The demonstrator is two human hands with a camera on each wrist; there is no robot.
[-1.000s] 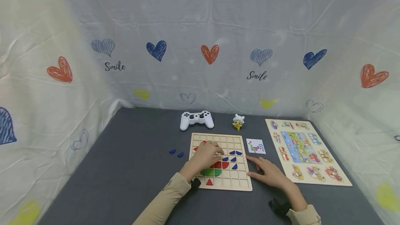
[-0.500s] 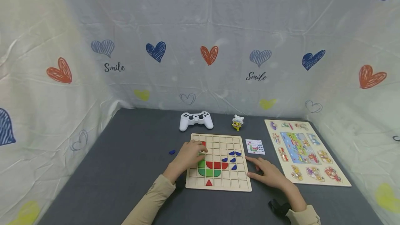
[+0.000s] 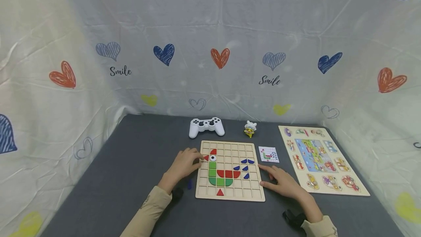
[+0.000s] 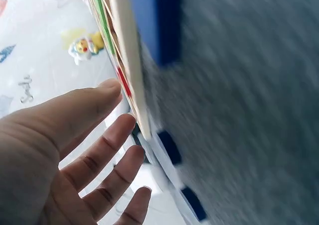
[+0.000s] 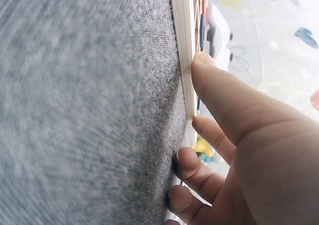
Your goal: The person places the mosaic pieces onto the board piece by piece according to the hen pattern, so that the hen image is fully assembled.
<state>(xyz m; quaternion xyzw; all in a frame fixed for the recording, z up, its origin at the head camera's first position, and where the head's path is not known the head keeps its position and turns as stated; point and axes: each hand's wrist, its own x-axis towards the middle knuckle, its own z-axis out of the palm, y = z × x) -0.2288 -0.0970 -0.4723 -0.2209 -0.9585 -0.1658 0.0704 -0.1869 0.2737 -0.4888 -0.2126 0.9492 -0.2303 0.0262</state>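
My left hand (image 3: 184, 162) is just off the left edge of the wooden grid board (image 3: 241, 191). Its thumb and fingers are spread with nothing between them in the left wrist view. Loose blue pieces (image 4: 169, 147) lie on the table below that hand; the hand hides some of them from the head camera. One blue piece (image 3: 189, 184) shows beside the left wrist. On the board, green, red and blue pieces and an eye tile (image 3: 212, 158) sit in the squares. My right hand (image 3: 283, 182) touches the board's right edge with thumb and index finger (image 5: 212, 128).
A small pattern card (image 3: 269, 154) lies right of the board. Farther right is a wooden picture puzzle (image 3: 329, 164). A white game controller (image 3: 207, 127) and a small figurine (image 3: 250, 129) stand behind the board on the dark table (image 3: 131, 156).
My left hand has moved left from over the board to its left edge, uncovering the eye tile and red pieces. The right hand stays at the right edge.
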